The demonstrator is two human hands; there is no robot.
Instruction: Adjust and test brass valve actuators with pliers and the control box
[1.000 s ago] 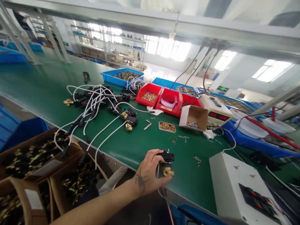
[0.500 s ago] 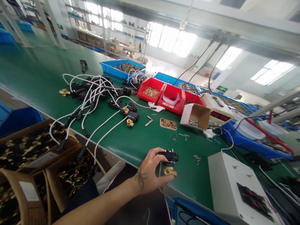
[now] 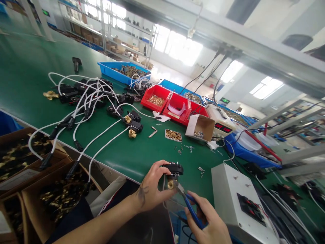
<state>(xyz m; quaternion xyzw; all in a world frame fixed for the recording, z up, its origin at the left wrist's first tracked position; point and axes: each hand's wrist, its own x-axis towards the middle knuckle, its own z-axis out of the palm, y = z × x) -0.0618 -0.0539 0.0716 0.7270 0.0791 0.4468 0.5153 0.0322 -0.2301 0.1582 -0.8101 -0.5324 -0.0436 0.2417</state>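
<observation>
My left hand is closed around a valve with a black housing and a brass body, held over the front edge of the green bench. Thumb and fingers grip it from the left. Blue-handled pliers sit in my right hand, fingers wrapped round the handles. Their metal jaws reach the valve at the brass part, just under the black housing; whether they grip anything there is too small to tell. More black and brass valves with white cables lie on the bench to the left.
A small tray of brass parts, an open carton, an L-shaped hex key and loose pins lie beyond my hands. Red bins stand behind. A grey box is at right, cardboard boxes at lower left.
My right hand has come into view from the lower right with the pliers, their jaws now at the valve. My left hand keeps hold of the valve, while the view has shifted right.
</observation>
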